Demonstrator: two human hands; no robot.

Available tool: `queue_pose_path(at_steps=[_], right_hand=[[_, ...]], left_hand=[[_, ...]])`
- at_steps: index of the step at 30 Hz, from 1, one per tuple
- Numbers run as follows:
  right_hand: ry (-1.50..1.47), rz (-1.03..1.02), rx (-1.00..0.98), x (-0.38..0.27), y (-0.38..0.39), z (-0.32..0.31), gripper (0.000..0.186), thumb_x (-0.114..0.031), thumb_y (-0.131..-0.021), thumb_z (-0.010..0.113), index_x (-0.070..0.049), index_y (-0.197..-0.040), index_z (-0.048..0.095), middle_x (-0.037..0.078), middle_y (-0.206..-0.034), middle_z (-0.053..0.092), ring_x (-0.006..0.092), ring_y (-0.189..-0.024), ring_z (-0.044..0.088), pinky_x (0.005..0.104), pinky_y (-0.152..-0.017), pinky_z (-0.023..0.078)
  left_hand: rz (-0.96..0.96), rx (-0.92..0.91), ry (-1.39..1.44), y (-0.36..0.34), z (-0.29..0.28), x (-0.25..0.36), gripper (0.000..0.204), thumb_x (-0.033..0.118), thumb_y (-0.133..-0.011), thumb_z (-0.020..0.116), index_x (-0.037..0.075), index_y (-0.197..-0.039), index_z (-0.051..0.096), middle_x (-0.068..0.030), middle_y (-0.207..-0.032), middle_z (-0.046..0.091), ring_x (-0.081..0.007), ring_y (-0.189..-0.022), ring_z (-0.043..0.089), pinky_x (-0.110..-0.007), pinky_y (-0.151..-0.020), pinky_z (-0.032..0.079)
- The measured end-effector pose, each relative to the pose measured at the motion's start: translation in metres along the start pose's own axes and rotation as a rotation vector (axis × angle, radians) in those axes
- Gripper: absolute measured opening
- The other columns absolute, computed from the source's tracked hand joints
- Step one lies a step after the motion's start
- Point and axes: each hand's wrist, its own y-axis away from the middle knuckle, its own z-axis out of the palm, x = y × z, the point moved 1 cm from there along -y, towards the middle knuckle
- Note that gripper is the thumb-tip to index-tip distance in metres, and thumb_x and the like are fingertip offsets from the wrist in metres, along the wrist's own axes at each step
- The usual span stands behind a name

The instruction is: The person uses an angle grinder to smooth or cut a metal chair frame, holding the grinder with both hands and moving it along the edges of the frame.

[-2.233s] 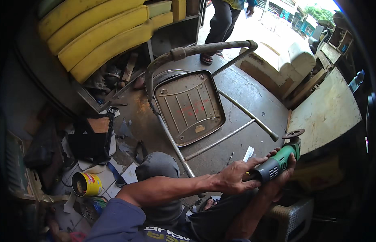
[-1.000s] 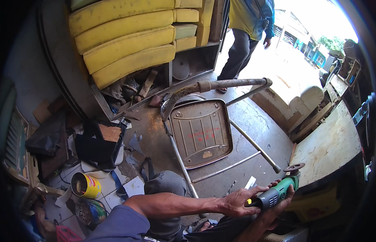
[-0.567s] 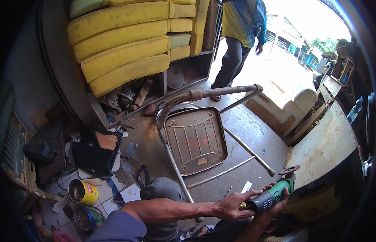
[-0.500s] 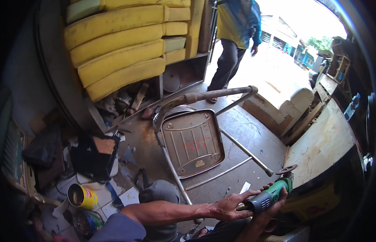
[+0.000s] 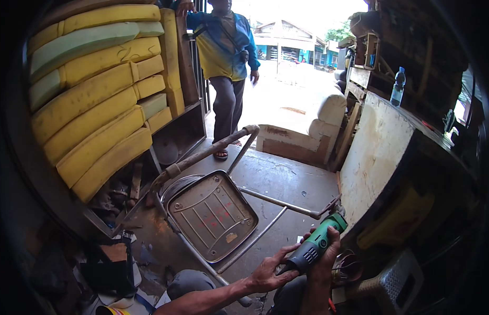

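Note:
A green and black angle grinder (image 5: pixel 324 231) is held in both hands at the lower right. My left hand (image 5: pixel 272 274) grips its dark rear end, fingers along the casing. My right hand (image 5: pixel 323 257) wraps the body from below, nearer the head. The brown disc (image 5: pixel 329 207) shows nearly edge-on, close to the tip of a metal chair leg (image 5: pixel 302 211); I cannot tell whether they touch. That leg belongs to a metal-framed chair tipped over on the floor, the ribbed underside of its seat (image 5: pixel 213 218) facing me.
Yellow and green foam pads (image 5: pixel 97 105) are stacked at the left. A person (image 5: pixel 223 58) stands by the doorway. A worn armchair (image 5: pixel 302 123), a pale panel (image 5: pixel 381 157), a plastic bottle (image 5: pixel 398 86) and a stool (image 5: pixel 394 278) are at the right. Scraps litter the lower left.
My view has tilted up and turned right, showing more of the doorway and the person. The grinder's disc has come close to the chair leg's tip. Both hands still hold the grinder.

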Motion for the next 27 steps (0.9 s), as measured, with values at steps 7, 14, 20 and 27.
queue_pose_path(at_steps=[7, 14, 20, 27], right_hand=[[0.005, -0.002, -0.003, -0.002, 0.006, 0.003, 0.043, -0.040, -0.086, 0.071, -0.002, -0.102, 0.060, 0.012, -0.083, 0.065, 0.0285, -0.072, 0.069, 0.0437, -0.069, 0.061], [0.020, 0.024, -0.033, -0.001, 0.002, -0.002, 0.046, -0.042, -0.084, 0.070, -0.001, -0.103, 0.060, 0.016, -0.079, 0.066, 0.0316, -0.069, 0.068, 0.0438, -0.067, 0.060], [0.025, 0.044, -0.031, -0.002, -0.002, -0.004, 0.045, -0.042, -0.085, 0.070, -0.001, -0.102, 0.060, 0.016, -0.079, 0.066, 0.0308, -0.070, 0.068, 0.0432, -0.067, 0.060], [-0.002, 0.012, -0.011, 0.000, 0.000, -0.002, 0.041, -0.040, -0.085, 0.070, -0.003, -0.100, 0.059, 0.012, -0.078, 0.064, 0.0298, -0.071, 0.068, 0.0438, -0.066, 0.060]], left_hand=[[0.043, -0.008, 0.008, -0.003, 0.001, 0.000, 0.080, 0.034, -0.093, 0.074, 0.003, -0.154, 0.033, -0.0209, -0.154, 0.046, -0.0310, -0.127, 0.060, -0.041, -0.106, 0.047], [0.030, -0.014, 0.018, -0.001, 0.000, -0.001, 0.079, 0.031, -0.093, 0.074, 0.001, -0.154, 0.033, -0.0196, -0.150, 0.049, -0.0277, -0.125, 0.060, -0.039, -0.105, 0.047], [0.016, -0.012, 0.031, -0.005, 0.000, 0.005, 0.078, 0.031, -0.094, 0.073, 0.002, -0.154, 0.033, -0.0187, -0.149, 0.051, -0.0273, -0.123, 0.060, -0.040, -0.104, 0.048], [0.014, -0.018, 0.020, -0.003, 0.000, -0.002, 0.078, 0.031, -0.095, 0.073, 0.004, -0.155, 0.033, -0.0184, -0.151, 0.048, -0.0267, -0.123, 0.061, -0.040, -0.104, 0.048]])
